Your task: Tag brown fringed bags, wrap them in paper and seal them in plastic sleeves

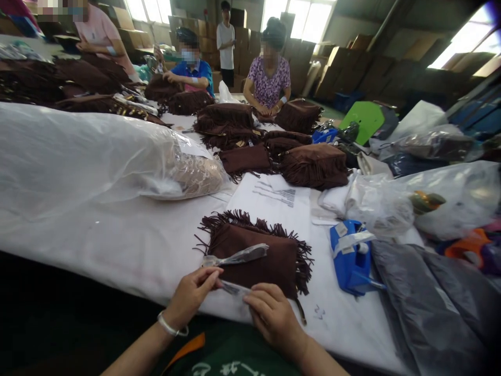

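A dark brown fringed bag point(258, 250) lies flat on the white-covered table in front of me. Across it rests a narrow strip wrapped in clear plastic point(247, 254), its near end close to my left fingers. My left hand point(191, 293) pinches one end of a short stretch of clear plastic wrap point(234, 288) at the bag's near edge. Closed on the other end of that wrap is my right hand point(276, 316), fingers curled. What the wrap encloses is too small to make out, and I cannot tell whether it joins the strip.
A blue tape dispenser point(350, 256) stands right of the bag, beside grey plastic bags point(438, 297). A large clear plastic sack point(97, 156) fills the left. Behind are a printed sheet point(270, 196) and several brown fringed bags point(315, 164). Several people are across the table.
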Demonstrator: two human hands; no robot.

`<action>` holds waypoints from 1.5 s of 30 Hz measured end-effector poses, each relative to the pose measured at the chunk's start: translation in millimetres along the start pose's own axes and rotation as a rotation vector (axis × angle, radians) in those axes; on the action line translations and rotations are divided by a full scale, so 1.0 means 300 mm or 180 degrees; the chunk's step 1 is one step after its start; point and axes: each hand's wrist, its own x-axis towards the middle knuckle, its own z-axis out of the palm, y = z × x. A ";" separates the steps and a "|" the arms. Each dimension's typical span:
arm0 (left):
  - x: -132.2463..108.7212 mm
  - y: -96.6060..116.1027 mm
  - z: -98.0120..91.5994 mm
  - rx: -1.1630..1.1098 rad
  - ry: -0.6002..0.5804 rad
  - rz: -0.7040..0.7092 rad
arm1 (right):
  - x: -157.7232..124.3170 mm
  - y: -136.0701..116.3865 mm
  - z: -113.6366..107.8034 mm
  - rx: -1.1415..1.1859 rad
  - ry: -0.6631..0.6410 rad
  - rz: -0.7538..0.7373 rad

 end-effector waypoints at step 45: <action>-0.045 -0.059 -0.176 -0.0480 0.0710 -0.1010 | 0.316 0.054 -0.015 -0.0498 -0.0511 0.0746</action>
